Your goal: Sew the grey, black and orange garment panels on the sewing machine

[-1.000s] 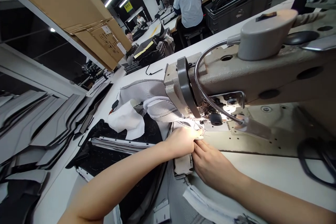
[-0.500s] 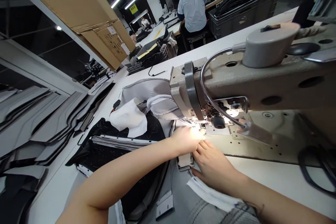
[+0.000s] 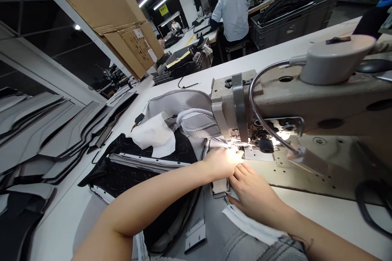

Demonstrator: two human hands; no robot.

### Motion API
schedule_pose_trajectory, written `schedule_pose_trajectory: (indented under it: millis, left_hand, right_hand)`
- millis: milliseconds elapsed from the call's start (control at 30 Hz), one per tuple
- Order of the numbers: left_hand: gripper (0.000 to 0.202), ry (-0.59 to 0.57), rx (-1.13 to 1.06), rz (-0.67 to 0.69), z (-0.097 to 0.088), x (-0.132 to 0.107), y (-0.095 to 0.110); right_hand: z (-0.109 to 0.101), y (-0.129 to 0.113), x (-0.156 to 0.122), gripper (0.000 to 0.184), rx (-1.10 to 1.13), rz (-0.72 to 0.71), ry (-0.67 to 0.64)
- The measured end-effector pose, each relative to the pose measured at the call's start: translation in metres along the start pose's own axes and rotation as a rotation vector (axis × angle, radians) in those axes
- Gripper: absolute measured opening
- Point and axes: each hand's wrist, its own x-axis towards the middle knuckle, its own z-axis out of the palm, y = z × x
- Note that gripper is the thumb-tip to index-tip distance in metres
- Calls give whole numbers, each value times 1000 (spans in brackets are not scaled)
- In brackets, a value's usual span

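Observation:
A grey fabric cover [image 3: 183, 106] with black and white panels lies under the head of a beige sewing machine [image 3: 294, 94]. My left hand [image 3: 222, 162] is closed on the fabric edge right beside the lit needle area [image 3: 241, 147]. My right hand [image 3: 254, 193] lies on the fabric just in front of the needle, fingers pressed together and pinching the seam. A small grey tab [image 3: 219, 186] of the piece shows between my two hands.
Stacks of grey cut panels [image 3: 45, 134] fill the left. Cardboard boxes [image 3: 101, 4] sit on a shelf above. A gooseneck lamp [image 3: 333, 59] stands on the machine. A person in a light shirt [image 3: 234, 10] works at the back beside a dark crate [image 3: 290, 20]. A black cable [image 3: 372, 208] lies at the right.
The view has shifted slightly, so everything sits a little further right. Both hands stay at the needle with the fabric; the seam has fed a little further through.

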Motion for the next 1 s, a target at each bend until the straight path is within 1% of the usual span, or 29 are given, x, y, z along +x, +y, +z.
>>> schedule_pose_trajectory:
  millis: [100,133,167,233,333,433,533,700,767,800,833,900,967,1000]
  left_hand:
    - [31,-29,-6,-19,1,-2,0]
    - [34,-27,-20,-34,2,-3,0]
    - [37,-16,-41,-52,3,-3,0]
    - [43,27,-100,-96,7,-6,1]
    - [49,130,-222,-176,16,-14,1]
    - [51,254,-357,-234,26,-23,0]
    - [54,314,-441,-279,34,-28,-4]
    - [57,334,-493,-284,35,-27,-10]
    - [58,316,-493,-270,34,-30,-13]
    - [59,303,-505,-256,34,-34,-14]
    - [60,297,-534,-237,34,-40,-16]
    - [59,325,-645,-206,35,-60,-20]
    - [57,397,-786,-216,33,-89,-23]
    - [55,429,-836,-241,31,-107,-24]
  right_hand:
    - [-9,2,-1,10,124,-45,-12]
    - [-12,3,-2,13,179,-76,-8]
    - [-16,3,-3,20,224,-108,-1]
    - [-21,4,-7,29,273,-161,12]
    - [-26,3,-12,30,275,-194,16]
    - [-27,1,-14,29,290,-184,1]
    - [-25,-1,-14,29,299,-150,-15]
    - [-25,-4,-14,27,301,-24,-42]
    - [-25,-6,-18,27,346,30,-55]
    - [-24,-8,-21,27,401,80,-57]
    - [-21,-10,-25,28,486,156,-55]
    - [-10,-18,-32,29,726,362,-30]
    - [9,-31,-29,31,967,553,27]
    - [21,-39,-23,38,1055,601,68]
